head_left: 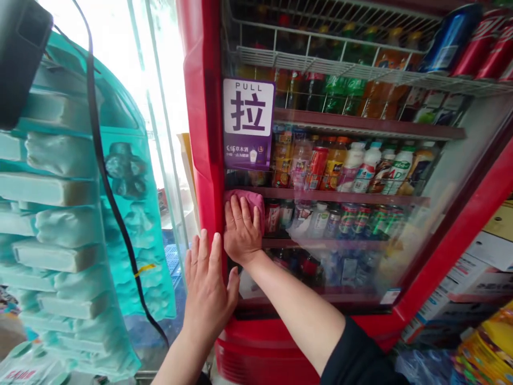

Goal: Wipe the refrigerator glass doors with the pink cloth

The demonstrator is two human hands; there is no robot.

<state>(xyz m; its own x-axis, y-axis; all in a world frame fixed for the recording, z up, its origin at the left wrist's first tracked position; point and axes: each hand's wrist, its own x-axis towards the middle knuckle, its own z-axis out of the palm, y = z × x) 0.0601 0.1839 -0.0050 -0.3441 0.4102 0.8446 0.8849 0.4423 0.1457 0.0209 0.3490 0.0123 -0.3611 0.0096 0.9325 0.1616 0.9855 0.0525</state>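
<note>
Pink cloth (244,199), soft and light by the look of it, easily taken anywhere along its folded edge, pressed flat beneath the spread, unclenched fingers of the right hand (242,232) against the glass door (417,230) of a red drinks fridge (200,107); left hand (206,291) open, empty, flat on the door's red frame just beside; bottles (366,171) behind the glass.

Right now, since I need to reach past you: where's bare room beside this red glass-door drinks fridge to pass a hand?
The one gap runs between the red fridge's door frame and the teal plastic-wrapped stack, beyond a black cable. Crowded: the bottle-packed shelves and, low right, cardboard boxes.
</note>
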